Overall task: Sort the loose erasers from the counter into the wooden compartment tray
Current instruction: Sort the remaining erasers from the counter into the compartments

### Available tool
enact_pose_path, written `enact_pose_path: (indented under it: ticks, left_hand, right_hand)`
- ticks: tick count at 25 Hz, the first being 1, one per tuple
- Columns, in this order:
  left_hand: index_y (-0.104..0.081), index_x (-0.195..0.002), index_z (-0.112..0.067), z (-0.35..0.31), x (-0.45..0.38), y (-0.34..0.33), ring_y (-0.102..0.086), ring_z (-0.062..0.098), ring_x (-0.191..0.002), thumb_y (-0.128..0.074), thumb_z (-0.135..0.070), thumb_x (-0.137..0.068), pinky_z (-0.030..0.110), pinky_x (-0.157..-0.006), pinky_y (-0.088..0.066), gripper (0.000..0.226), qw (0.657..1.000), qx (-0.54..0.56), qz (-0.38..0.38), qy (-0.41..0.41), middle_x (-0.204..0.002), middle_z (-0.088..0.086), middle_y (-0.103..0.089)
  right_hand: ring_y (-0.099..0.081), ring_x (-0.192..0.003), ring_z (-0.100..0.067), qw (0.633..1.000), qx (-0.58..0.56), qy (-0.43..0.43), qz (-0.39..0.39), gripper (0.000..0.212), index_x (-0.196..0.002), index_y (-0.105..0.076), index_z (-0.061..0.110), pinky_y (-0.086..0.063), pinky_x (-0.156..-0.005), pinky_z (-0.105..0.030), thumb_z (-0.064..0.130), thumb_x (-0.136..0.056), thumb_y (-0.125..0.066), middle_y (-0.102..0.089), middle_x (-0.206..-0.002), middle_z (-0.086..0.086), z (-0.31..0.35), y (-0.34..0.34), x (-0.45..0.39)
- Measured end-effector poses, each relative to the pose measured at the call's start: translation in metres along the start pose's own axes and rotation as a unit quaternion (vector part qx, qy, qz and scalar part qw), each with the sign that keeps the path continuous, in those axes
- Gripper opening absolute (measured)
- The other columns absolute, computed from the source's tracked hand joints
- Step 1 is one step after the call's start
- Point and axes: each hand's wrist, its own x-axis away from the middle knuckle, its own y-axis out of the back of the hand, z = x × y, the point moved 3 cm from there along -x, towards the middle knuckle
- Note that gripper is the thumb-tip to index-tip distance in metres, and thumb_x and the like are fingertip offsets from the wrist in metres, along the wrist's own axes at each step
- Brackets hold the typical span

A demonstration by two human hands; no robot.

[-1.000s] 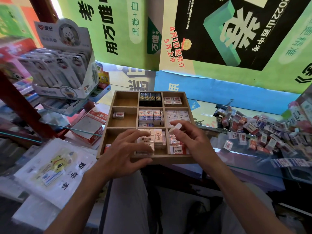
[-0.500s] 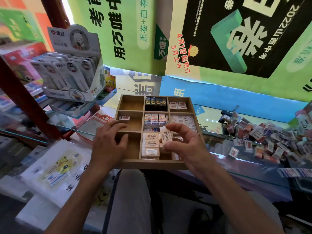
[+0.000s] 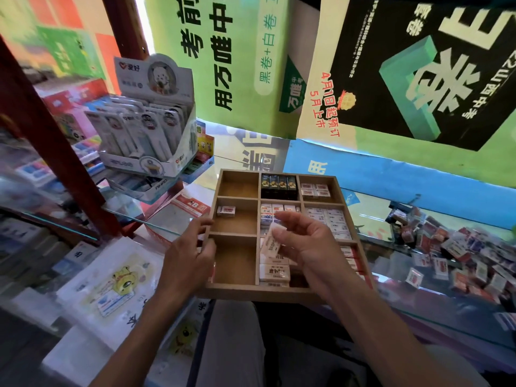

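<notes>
we log the wooden tray (image 3: 282, 294) resting at the near edge of the glass table (image 3: 396, 263), nine compartments. our right hand (image 3: 310, 247) pinches one white eraser (image 3: 272, 241) between thumb and fingertips, tilted, held above the near-middle compartment. a white eraser stack (image 3: 274, 272) of the same kind already lies in that compartment. our left hand (image 3: 190, 255) curls on the tray's left wall, its grip loosely bent around the rim, pinching nothing we can make out. the far-left and near-left compartments look empty; a single eraser (image 3: 226, 211) sits in the middle-left one. black erasers (image 3: 278, 183) fill the far-middle one. the loose pile (image 3: 458, 247) lies well to the right on the table.

judgement: step in hand is seating this eraser with its matching kind. to do it well, we level the eraser so its long side runs parallel to those below, lower it flat onto the stack or just beside it, and let go only once it is supported. the left hand should brace the tray, since it overhangs the table edge. much of the pile remains, so the task seems far from done.
</notes>
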Motion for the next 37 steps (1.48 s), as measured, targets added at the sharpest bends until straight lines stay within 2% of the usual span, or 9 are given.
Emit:
enact_pose_path:
  ticks: [3, 9, 12, 15, 21, 27, 31, 34, 37]
  left_hand:
    - [-0.051, -0.116, -0.038, -0.003, -0.021, 0.007, -0.060, 0.011, -0.096, -0.050, -0.033, -0.100, 0.030, -0.075, -0.053, 0.017, 1.000, 0.002, -0.013, -0.002, -0.112, -0.008, -0.060]
    - [-0.062, -0.115, -0.033, -0.044, -0.032, -0.004, -0.057, -0.002, -0.098, -0.056, -0.019, -0.096, 0.014, -0.077, -0.047, 0.024, 0.990, 0.068, 0.028, -0.121, -0.108, -0.019, -0.063]
    - [-0.063, -0.123, -0.027, -0.035, -0.056, -0.009, -0.056, 0.011, -0.103, -0.061, -0.020, -0.093, 0.023, -0.087, -0.045, 0.030, 0.987, -0.107, -0.006, -0.122, -0.115, -0.006, -0.066]
    - [-0.062, -0.124, -0.025, -0.026, -0.081, -0.011, -0.050, 0.022, -0.113, -0.060, -0.027, -0.092, 0.036, -0.095, -0.042, 0.032, 0.939, -0.313, 0.065, -0.130, -0.122, 0.001, -0.065]
    - [-0.064, -0.125, -0.028, -0.024, -0.093, -0.016, -0.040, 0.022, -0.119, -0.064, -0.033, -0.092, 0.037, -0.097, -0.036, 0.033, 0.909, -0.375, 0.120, -0.138, -0.127, -0.003, -0.059]
    - [-0.068, -0.116, -0.028, -0.014, -0.089, -0.009, -0.051, 0.018, -0.110, -0.071, -0.033, -0.086, 0.038, -0.091, -0.048, 0.030, 0.958, -0.237, 0.086, -0.134, -0.115, -0.001, -0.067]
    - [-0.066, -0.109, -0.028, -0.003, -0.071, 0.010, -0.059, 0.000, -0.090, -0.070, -0.027, -0.088, 0.016, -0.069, -0.047, 0.022, 0.997, 0.003, -0.002, -0.076, -0.098, -0.016, -0.062]
    - [-0.065, -0.112, -0.023, 0.002, -0.060, 0.018, -0.061, 0.001, -0.094, -0.069, -0.024, -0.088, 0.017, -0.070, -0.048, 0.024, 0.996, 0.062, -0.028, -0.050, -0.098, -0.018, -0.059]
    - [-0.064, -0.110, -0.025, 0.007, -0.054, 0.026, -0.062, 0.004, -0.096, -0.069, -0.022, -0.088, 0.020, -0.072, -0.051, 0.023, 0.997, 0.060, -0.027, -0.051, -0.100, -0.017, -0.059]
  right_hand:
    - [-0.070, -0.087, -0.021, 1.000, 0.004, 0.009, 0.011, 0.025, -0.107, -0.071, 0.011, -0.057, -0.074, -0.031, 0.001, -0.084, -0.069, -0.070, -0.103, -0.015, 0.009, -0.010, -0.015]
    - [-0.071, -0.081, -0.017, 0.999, 0.028, 0.019, -0.001, 0.023, -0.108, -0.068, 0.012, -0.055, -0.065, -0.026, 0.006, -0.086, -0.069, -0.071, -0.097, -0.008, 0.012, -0.015, -0.027]
    - [-0.072, -0.085, -0.020, 0.999, 0.021, 0.005, -0.027, 0.021, -0.111, -0.062, 0.016, -0.058, -0.065, -0.030, 0.007, -0.092, -0.062, -0.068, -0.105, -0.011, 0.012, -0.015, -0.030]
    - [-0.072, -0.084, -0.024, 0.998, 0.018, -0.006, -0.053, 0.020, -0.114, -0.052, 0.019, -0.058, -0.057, -0.033, 0.009, -0.097, -0.056, -0.061, -0.110, -0.012, 0.011, -0.013, -0.028]
    - [-0.072, -0.089, -0.027, 0.999, 0.016, 0.022, -0.038, 0.043, -0.118, -0.053, 0.021, -0.060, -0.071, -0.040, -0.005, -0.086, -0.065, -0.066, -0.110, -0.011, 0.010, -0.007, -0.029]
    - [-0.072, -0.093, -0.021, 0.999, 0.032, 0.014, -0.028, 0.031, -0.111, -0.063, 0.013, -0.060, -0.079, -0.039, 0.000, -0.084, -0.069, -0.074, -0.103, -0.007, 0.007, -0.002, -0.026]
    - [-0.071, -0.093, -0.015, 0.988, 0.135, 0.068, -0.011, 0.022, -0.106, -0.069, 0.015, -0.058, -0.071, -0.022, 0.005, -0.087, -0.069, -0.074, -0.099, -0.001, 0.014, -0.012, -0.034]
    - [-0.065, -0.096, -0.005, 0.927, 0.342, 0.153, 0.031, 0.023, -0.111, -0.068, 0.019, -0.054, -0.070, -0.015, 0.012, -0.089, -0.068, -0.070, -0.107, 0.003, 0.017, -0.040, -0.062]
    - [-0.060, -0.102, -0.009, 0.838, 0.506, 0.181, 0.094, 0.026, -0.116, -0.067, 0.018, -0.050, -0.085, -0.020, 0.013, -0.091, -0.065, -0.067, -0.115, 0.000, 0.010, -0.069, -0.095]
